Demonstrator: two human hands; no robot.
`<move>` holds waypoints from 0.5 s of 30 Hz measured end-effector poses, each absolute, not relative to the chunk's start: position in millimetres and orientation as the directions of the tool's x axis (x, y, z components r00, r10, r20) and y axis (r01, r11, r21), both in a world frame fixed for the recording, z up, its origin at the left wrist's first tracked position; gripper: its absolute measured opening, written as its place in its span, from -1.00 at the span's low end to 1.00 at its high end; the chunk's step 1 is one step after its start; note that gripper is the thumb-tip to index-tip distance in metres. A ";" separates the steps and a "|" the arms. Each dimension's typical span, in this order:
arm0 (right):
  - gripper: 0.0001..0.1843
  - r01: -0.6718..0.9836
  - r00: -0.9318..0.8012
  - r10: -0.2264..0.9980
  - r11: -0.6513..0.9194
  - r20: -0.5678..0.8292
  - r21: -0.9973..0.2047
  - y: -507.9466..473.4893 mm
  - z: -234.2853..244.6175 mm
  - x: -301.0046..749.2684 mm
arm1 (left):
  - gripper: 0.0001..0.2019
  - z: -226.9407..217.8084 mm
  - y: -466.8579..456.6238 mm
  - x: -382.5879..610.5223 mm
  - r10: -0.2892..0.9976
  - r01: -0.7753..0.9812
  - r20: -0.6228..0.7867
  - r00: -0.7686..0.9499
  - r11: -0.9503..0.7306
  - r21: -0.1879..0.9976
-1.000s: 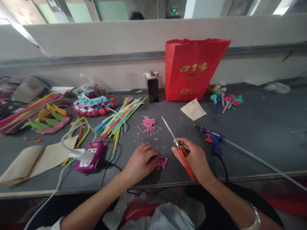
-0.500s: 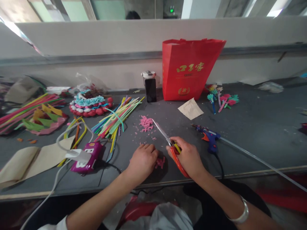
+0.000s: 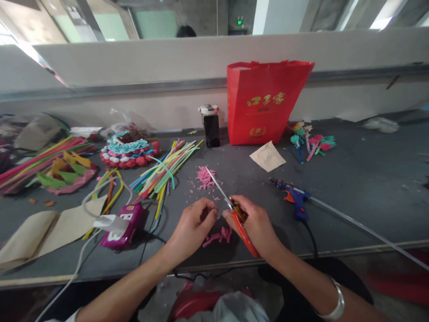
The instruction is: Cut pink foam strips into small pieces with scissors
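My right hand (image 3: 256, 226) is wrapped around the orange-red handles of a pair of scissors (image 3: 217, 185). Their blades point up and left, and whether they are slightly parted I cannot tell. To the left, my left hand (image 3: 194, 221) has thumb and forefinger pinched together; whatever is between the tips is too small to make out. Just below that hand lie several pink strips (image 3: 219, 236). A heap of small pink clippings (image 3: 205, 177) sits beyond the hands, near the scissor tips, with tiny scraps scattered around it.
A glue gun (image 3: 296, 201) with a long glue stick lies at right. Colourful strips (image 3: 167, 170), a purple power block (image 3: 122, 228) with cables and a paper booklet (image 3: 50, 232) are at left. Behind stand a phone (image 3: 211, 131), a red bag (image 3: 264, 107) and small paper flowers (image 3: 315, 143).
My left hand has lifted off the pink strips and moved up slightly, its fingers now pinched, uncovering more strips. The scissors have shifted a little to the left.
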State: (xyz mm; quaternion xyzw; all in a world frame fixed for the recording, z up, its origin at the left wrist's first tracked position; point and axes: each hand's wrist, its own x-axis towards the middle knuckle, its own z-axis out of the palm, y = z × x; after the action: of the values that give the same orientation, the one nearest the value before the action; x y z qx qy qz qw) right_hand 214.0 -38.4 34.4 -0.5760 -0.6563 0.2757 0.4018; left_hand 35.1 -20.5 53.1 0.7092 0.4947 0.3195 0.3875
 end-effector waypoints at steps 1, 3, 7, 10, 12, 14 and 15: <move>-0.72 0.504 -0.019 0.980 0.181 0.198 -0.844 -39.3 35.6 212.9 | -0.86 55.7 -22.6 35.5 0.951 0.422 0.024 0.309 -0.159 0.892; -0.70 0.450 -0.029 0.984 0.169 0.175 -0.877 -40.4 36.7 211.3 | -0.83 57.9 -26.2 37.8 0.944 0.379 -0.047 0.327 -0.085 0.921; -0.66 0.353 -0.049 0.991 0.134 0.125 -0.926 -38.4 34.3 208.9 | -0.76 52.7 -28.9 44.4 0.938 0.245 -0.129 0.323 0.049 0.968; -0.64 0.280 -0.051 0.995 0.100 0.090 -0.955 -35.7 32.7 206.8 | -0.71 46.7 -28.7 47.1 0.930 0.098 -0.195 0.312 0.173 0.980; -0.64 0.240 -0.052 0.997 0.075 0.065 -0.968 -34.8 33.6 205.1 | -0.72 44.1 -28.9 47.1 0.926 -0.007 -0.207 0.315 0.220 0.975; -0.66 0.215 -0.052 0.998 0.055 0.045 -0.975 -34.9 35.1 203.4 | -0.72 42.6 -29.6 46.2 0.926 -0.084 -0.193 0.324 0.231 0.969; -0.66 0.209 -0.049 0.998 0.050 0.040 -0.977 -35.1 35.8 202.7 | -0.71 42.2 -30.0 45.6 0.925 -0.107 -0.186 0.332 0.233 0.967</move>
State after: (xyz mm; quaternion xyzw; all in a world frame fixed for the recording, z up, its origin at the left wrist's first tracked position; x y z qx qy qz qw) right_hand 202.7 -35.1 35.8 -0.5273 -0.5724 0.4439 0.4441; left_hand 45.6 -30.0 42.2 0.4803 0.4258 0.3911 0.6596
